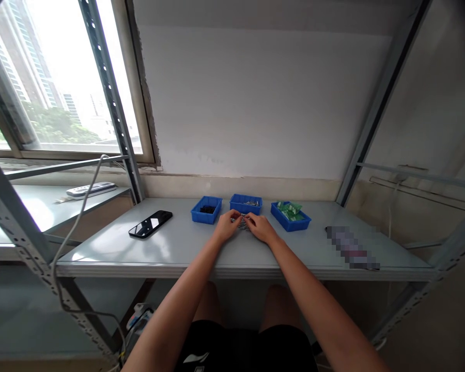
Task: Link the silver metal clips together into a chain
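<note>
Both my hands rest on the grey table (pixel 186 248) just in front of the middle blue bin (pixel 245 203). My left hand (pixel 228 225) and my right hand (pixel 260 227) have their fingers pinched together around a small pile of metal parts (pixel 243 222) lying between them. The parts are too small to name. The middle bin holds small silvery pieces. A left blue bin (pixel 206 210) contains dark pieces, and a right blue bin (pixel 290 216) contains green boards.
A black phone (pixel 150 224) lies flat on the table's left side. A blurred object (pixel 352 248) lies at the right. Metal shelf posts (pixel 116 113) stand at both sides. A power strip (pixel 91 189) and cable sit on the left ledge by the window.
</note>
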A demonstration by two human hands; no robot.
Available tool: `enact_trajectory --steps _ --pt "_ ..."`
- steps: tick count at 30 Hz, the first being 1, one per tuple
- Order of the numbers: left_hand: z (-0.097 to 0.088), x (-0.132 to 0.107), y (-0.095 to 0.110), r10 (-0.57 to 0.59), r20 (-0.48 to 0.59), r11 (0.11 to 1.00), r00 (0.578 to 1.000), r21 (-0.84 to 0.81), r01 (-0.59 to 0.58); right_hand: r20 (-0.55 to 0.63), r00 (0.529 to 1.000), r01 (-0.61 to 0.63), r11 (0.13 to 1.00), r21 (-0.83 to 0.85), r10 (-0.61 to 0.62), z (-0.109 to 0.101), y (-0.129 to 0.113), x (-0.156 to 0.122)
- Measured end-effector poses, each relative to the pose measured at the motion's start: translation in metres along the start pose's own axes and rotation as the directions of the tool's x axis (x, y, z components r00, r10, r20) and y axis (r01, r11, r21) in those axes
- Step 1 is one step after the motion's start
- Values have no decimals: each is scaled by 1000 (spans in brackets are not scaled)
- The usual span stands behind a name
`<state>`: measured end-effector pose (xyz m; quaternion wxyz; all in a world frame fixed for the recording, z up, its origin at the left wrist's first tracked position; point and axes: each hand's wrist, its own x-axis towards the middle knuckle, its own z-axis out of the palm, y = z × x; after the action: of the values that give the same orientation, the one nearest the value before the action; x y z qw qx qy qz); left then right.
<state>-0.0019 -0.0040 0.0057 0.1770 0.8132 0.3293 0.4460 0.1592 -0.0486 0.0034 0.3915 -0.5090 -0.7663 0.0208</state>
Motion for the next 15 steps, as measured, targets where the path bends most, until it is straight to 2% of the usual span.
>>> enact_trajectory --steps 7,15 --pt "4 0 -5 23 56 999 998 31 -25 -70 994 -88 996 2 88 1 8 3" --pt "1 1 -3 47 27 999 999 16 -48 -64 993 -105 994 -24 104 3 12 3"
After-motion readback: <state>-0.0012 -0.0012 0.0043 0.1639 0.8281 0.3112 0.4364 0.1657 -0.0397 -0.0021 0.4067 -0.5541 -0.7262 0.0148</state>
